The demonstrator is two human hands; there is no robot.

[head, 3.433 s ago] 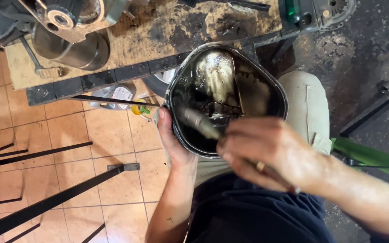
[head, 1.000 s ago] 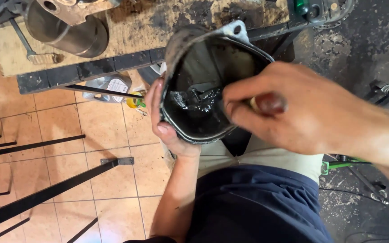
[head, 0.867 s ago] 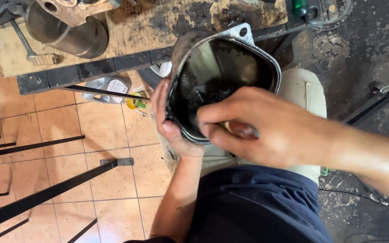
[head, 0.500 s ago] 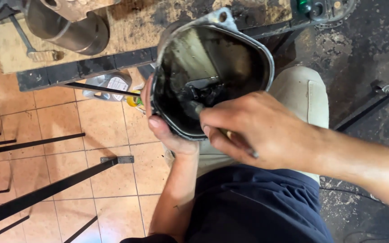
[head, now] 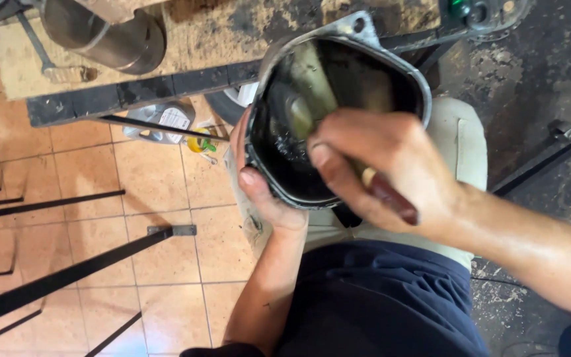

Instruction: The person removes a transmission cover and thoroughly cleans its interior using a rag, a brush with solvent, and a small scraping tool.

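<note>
I see a dark, greasy metal cover (head: pixel 338 112) shaped like a deep bowl, held over the lap with its hollow side facing up and its pale rim pointing toward the worktop (head: pixel 186 39). The left hand (head: pixel 262 182) grips it from the near-left edge — thumb hooked over the rim, the other fingers hidden underneath, so I cannot tell how they lie. The right hand (head: pixel 384 168) is above the hollow, fingers curled tight around a brush (head: pixel 365 175); its reddish handle sticks out behind the fingers, its bristle end reaches down into the black oily inside just ahead of the fingertips. Beyond the fingers, on the worktop, stands a steel cylinder (head: pixel 110 36). Left of the left hand, down on the tiled floor (head: pixel 67 264) — a grey plastic bottle (head: pixel 163 122).
</note>
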